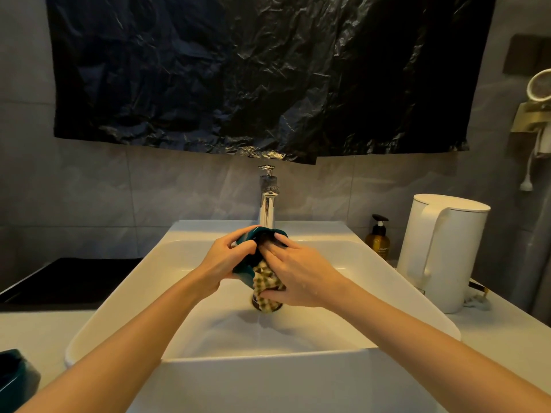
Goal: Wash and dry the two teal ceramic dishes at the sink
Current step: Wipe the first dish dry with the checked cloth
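Observation:
Over the white sink (pixel 396 281), my left hand (pixel 220 260) grips the rim of a teal ceramic dish (pixel 246 265), held on edge below the chrome faucet (pixel 267 201). My right hand (pixel 293 272) presses a checked beige cloth (pixel 267 283) into the dish, fingers reaching inside it. The cloth hangs down below the hand and hides part of the dish. A second teal dish (pixel 15 380) sits on the counter at the bottom left, cut off by the frame edge.
A white electric kettle (pixel 444 251) and an amber pump bottle (pixel 378 238) stand on the counter right of the sink. A black cooktop (pixel 65 281) lies to the left. Black plastic sheeting (pixel 253 73) covers the wall above the faucet.

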